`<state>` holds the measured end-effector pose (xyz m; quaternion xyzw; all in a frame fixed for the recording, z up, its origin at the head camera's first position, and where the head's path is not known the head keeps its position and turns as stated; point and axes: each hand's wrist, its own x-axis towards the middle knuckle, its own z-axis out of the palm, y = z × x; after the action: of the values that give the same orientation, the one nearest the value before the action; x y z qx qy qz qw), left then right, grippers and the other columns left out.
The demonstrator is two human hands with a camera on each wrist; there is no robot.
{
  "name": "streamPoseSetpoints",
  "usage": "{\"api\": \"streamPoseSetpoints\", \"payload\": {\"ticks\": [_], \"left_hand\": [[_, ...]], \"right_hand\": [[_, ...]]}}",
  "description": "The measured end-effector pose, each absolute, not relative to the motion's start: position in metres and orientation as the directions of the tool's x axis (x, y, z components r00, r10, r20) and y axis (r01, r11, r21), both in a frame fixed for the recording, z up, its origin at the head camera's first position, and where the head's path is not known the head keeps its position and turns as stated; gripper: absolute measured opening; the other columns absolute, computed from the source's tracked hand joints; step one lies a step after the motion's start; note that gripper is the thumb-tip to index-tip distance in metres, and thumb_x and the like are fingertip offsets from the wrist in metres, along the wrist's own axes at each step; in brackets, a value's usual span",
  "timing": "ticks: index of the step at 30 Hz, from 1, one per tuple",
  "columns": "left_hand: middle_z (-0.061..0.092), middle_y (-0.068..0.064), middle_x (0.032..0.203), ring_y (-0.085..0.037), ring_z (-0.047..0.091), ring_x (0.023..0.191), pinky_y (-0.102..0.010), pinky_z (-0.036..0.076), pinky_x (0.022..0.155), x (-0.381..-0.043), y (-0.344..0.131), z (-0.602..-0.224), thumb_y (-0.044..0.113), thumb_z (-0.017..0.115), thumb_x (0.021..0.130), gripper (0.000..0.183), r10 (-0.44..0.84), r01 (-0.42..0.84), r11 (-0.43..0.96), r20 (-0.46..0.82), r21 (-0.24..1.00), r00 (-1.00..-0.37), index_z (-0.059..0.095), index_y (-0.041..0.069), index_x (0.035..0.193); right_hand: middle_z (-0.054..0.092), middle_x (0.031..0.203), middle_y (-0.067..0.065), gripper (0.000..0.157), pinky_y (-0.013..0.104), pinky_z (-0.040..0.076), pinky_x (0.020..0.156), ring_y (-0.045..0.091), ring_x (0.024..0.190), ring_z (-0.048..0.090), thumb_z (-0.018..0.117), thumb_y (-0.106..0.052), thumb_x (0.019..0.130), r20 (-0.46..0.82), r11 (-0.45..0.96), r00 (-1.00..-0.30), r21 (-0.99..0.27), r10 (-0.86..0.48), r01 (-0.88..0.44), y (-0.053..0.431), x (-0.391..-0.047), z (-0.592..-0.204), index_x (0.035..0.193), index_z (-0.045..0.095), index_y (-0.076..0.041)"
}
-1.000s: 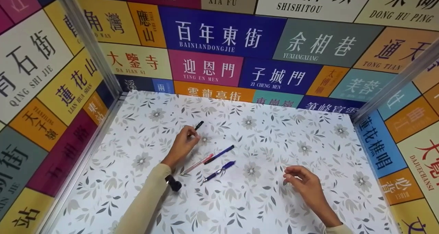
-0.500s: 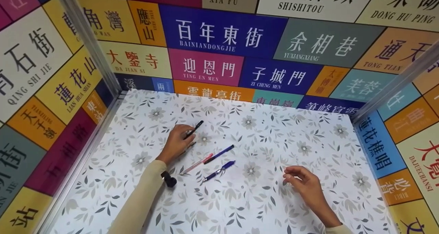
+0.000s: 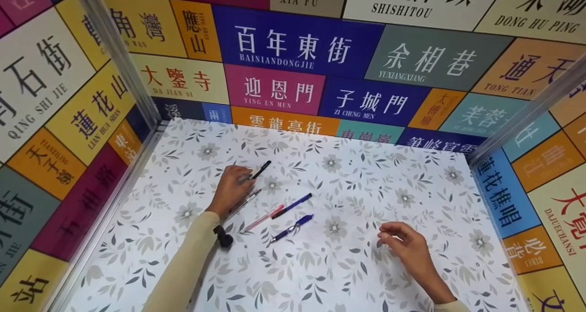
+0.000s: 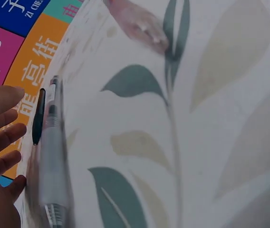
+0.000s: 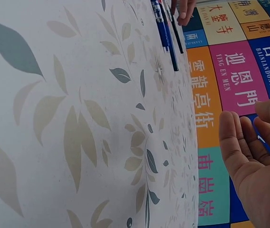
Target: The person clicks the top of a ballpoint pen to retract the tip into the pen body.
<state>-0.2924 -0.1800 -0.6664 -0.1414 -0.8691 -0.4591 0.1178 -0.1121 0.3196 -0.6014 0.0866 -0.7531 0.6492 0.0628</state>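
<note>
In the head view my left hand [image 3: 232, 186] hovers low at the left-middle of the table, its fingers relaxed beside a black pen [image 3: 262, 169]. A clear-barrelled pen [image 3: 247, 199] lies partly under that hand. Seen from the left wrist, the fingers [image 4: 10, 135] are spread with nothing between them, alongside the black pen [image 4: 39, 118] and the clear-barrelled pen [image 4: 53, 147]. To their right lie a pink pen [image 3: 265, 217], a dark blue pen [image 3: 293, 205] and a purple pen with a clip [image 3: 292, 228]. My right hand [image 3: 407, 245] hangs loosely curled at the right, holding nothing.
A white tabletop [image 3: 357, 275] with a grey leaf and flower print lies beneath. Panels of coloured street-name signs [image 3: 297, 42] wall the back and both sides, with metal corner posts [image 3: 123, 51] between them.
My left hand has drawn back left and downward, and the clear-barrelled pen has come into sight beneath it. My right hand and the other pens stay put.
</note>
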Motion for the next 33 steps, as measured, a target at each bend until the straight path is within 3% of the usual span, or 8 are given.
{"api": "streamPoseSetpoints", "payload": {"ticks": [10,20,28,33], "left_hand": [[0.075,-0.018,0.126,-0.040,0.060,0.125,-0.056,0.046,0.111,-0.297,-0.180,-0.682,0.014,0.087,0.094,0.031,0.093,0.344,0.597,0.364,0.724,-0.927,0.082,-0.001,0.121],[0.073,-0.018,0.120,-0.041,0.060,0.121,-0.060,0.045,0.107,-0.298,-0.178,-0.685,0.021,0.088,0.094,0.034,0.146,0.388,0.678,0.403,0.624,-0.904,0.083,-0.001,0.119],[0.072,-0.017,0.117,-0.042,0.062,0.115,-0.064,0.046,0.104,-0.295,-0.177,-0.687,0.017,0.088,0.094,0.027,0.195,0.449,0.718,0.465,0.532,-0.864,0.083,-0.003,0.111],[0.070,-0.016,0.113,-0.040,0.062,0.111,-0.062,0.046,0.102,-0.295,-0.177,-0.688,0.017,0.088,0.094,0.024,0.194,0.447,0.723,0.467,0.526,-0.863,0.083,-0.002,0.109]], "right_hand": [[0.074,0.113,0.018,0.022,0.036,0.065,0.081,0.025,0.099,0.077,0.072,0.014,0.098,0.204,0.115,-0.978,-0.971,-0.044,-0.208,0.318,-0.111,-0.600,0.120,0.069,0.017],[0.074,0.115,0.019,0.023,0.037,0.066,0.082,0.026,0.100,0.077,0.072,0.014,0.099,0.175,0.123,-0.984,-0.976,-0.036,-0.178,0.321,-0.111,-0.601,0.121,0.068,0.017],[0.068,0.117,0.034,0.023,0.038,0.066,0.082,0.036,0.096,0.077,0.073,0.012,0.099,0.149,0.150,-0.988,-0.977,-0.028,-0.151,0.321,-0.111,-0.601,0.121,0.068,0.018],[0.070,0.116,0.029,0.022,0.039,0.066,0.082,0.034,0.097,0.077,0.072,0.013,0.099,0.164,0.138,-0.986,-0.976,-0.039,-0.168,0.321,-0.110,-0.602,0.121,0.068,0.017]]}}
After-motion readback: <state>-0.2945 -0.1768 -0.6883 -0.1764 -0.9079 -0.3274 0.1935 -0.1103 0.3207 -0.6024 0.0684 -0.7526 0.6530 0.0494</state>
